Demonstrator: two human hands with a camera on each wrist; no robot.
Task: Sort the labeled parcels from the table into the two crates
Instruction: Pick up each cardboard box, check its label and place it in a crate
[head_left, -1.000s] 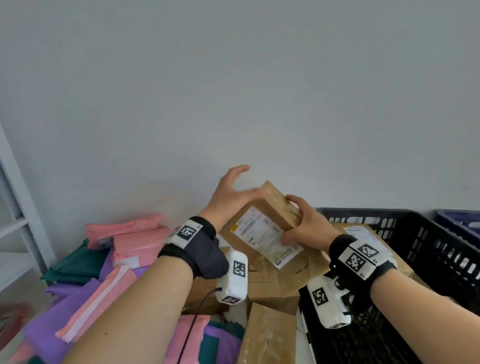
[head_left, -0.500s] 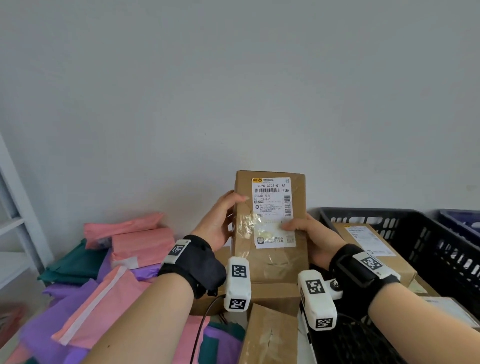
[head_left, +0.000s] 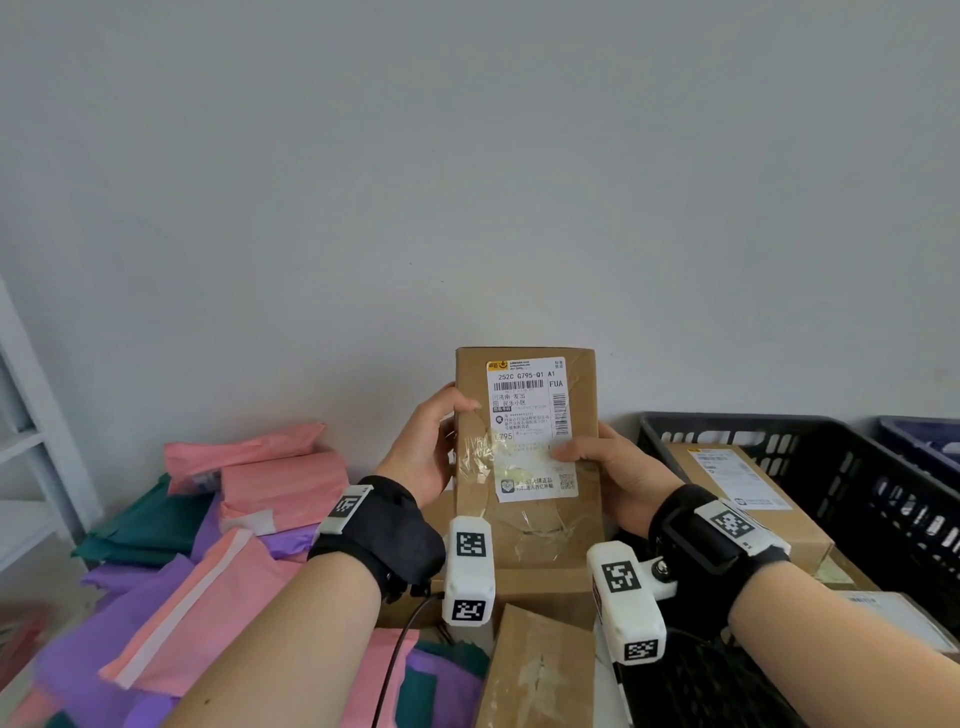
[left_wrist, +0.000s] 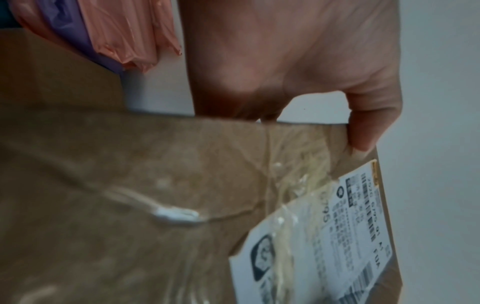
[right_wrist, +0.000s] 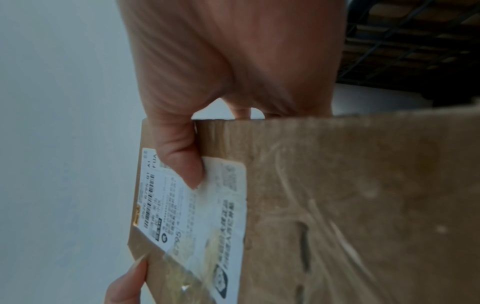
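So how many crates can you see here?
2: a black crate right of the held parcel, and a bluish crate beyond it at the right edge, mostly cut off.

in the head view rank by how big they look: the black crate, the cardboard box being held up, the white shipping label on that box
1. black crate, though cut off by the frame edge
2. cardboard box, held nearer the camera by left hand and right hand, so the ranking against the crate is unsure
3. shipping label, clearly smallest
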